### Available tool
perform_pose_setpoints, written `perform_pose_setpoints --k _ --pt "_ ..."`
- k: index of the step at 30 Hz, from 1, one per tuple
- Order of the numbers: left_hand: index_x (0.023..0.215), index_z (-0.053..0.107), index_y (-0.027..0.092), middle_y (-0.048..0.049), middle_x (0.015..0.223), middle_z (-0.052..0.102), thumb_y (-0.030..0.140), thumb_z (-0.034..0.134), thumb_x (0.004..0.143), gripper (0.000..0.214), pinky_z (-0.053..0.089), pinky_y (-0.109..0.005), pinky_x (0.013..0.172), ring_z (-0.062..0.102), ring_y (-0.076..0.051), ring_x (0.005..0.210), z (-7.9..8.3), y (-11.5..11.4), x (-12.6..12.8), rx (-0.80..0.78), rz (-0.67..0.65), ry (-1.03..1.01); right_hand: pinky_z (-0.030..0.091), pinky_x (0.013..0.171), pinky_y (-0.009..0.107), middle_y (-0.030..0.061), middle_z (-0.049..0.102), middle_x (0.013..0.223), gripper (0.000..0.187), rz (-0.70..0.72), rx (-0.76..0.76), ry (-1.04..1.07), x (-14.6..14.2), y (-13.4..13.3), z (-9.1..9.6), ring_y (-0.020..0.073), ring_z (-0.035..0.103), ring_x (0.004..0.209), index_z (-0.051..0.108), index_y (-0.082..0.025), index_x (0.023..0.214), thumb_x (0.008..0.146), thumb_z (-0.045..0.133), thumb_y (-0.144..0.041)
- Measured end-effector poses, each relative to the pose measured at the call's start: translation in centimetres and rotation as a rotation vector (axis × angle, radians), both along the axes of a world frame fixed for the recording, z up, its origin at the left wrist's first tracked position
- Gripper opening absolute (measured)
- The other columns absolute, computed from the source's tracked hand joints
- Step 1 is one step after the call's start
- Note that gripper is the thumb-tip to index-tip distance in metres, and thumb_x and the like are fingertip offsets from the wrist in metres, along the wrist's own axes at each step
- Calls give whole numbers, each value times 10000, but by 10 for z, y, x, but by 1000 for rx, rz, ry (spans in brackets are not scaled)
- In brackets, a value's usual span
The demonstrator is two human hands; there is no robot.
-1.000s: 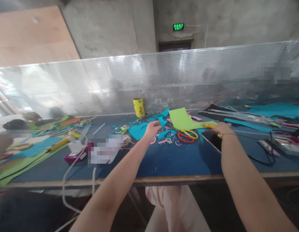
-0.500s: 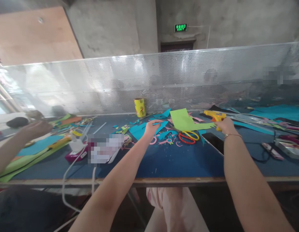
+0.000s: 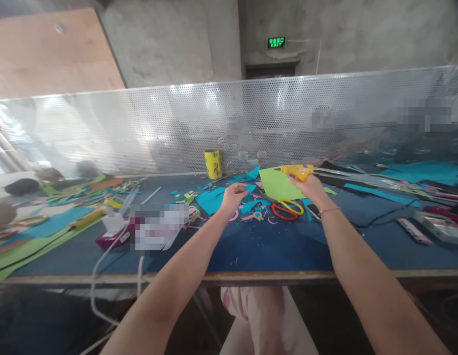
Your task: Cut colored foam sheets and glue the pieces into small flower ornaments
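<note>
My right hand (image 3: 310, 187) grips a yellow glue gun (image 3: 298, 171), its nozzle pointing left above a light green sheet (image 3: 278, 186). Over the blue paper (image 3: 211, 199) is my left hand (image 3: 234, 196), fingers pinched together; whatever they hold is too small to make out. Between and below the hands lie scissors with red and yellow handles (image 3: 287, 209). Pink and blue paper scraps (image 3: 256, 212) are strewn beside them. A phone (image 3: 314, 212) is mostly hidden under my right wrist.
A yellow can (image 3: 213, 164) stands against the perforated metal screen (image 3: 199, 123). To the left are a purple power strip (image 3: 112, 238) with white cables, and another yellow glue gun (image 3: 87, 218). Clear sticks (image 3: 347, 175) and a pink-white box cutter (image 3: 413, 230) lie right.
My right hand has carried the glue gun left, from beside the green sheet to above it. My left hand stays nearly in place. Another person's arm at the left has mostly withdrawn from view.
</note>
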State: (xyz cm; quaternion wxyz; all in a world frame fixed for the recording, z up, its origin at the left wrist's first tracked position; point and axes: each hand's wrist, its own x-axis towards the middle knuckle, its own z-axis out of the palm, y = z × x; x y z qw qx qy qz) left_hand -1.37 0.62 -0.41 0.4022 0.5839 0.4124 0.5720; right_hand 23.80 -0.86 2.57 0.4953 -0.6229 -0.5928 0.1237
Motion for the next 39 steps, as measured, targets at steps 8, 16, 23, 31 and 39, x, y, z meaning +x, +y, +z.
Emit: perform_pose_setpoints --k 8,16,23,31,39 --pt "816 585 132 -4 569 578 160 660 525 302 315 -181 395 454 -62 412 -3 0 3 -85 27 49 400 757 318 94 566 812 219 8 129 -287 -31 5 -15 224 519 849 563 -133 762 591 542 -267" --pt "587 589 135 5 486 543 159 653 529 90 379 -206 433 490 -83 427 -5 -5 8 -112 11 70 398 624 272 50 542 728 143 168 104 -274 -37 1 -22 184 509 731 536 -149 708 591 499 -223" --pt "589 607 132 12 500 544 185 618 580 54 398 -201 448 466 -68 433 1 -13 10 -120 16 180 409 665 270 69 542 837 196 126 130 -402 -38 5 -26 167 509 748 546 -142 783 608 517 -227" --pt "634 616 127 10 527 546 192 622 585 82 416 -204 479 494 -77 480 -1 -11 11 -139 19 209 408 737 293 108 536 886 234 120 167 -476 -37 11 -31 195 516 826 549 -115 841 634 528 -221" --pt "616 612 122 10 513 536 168 619 583 57 413 -203 473 486 -77 474 2 -15 12 -145 17 201 405 767 298 120 519 940 260 105 191 -494 -38 6 -29 200 509 872 529 -110 887 645 525 -203"
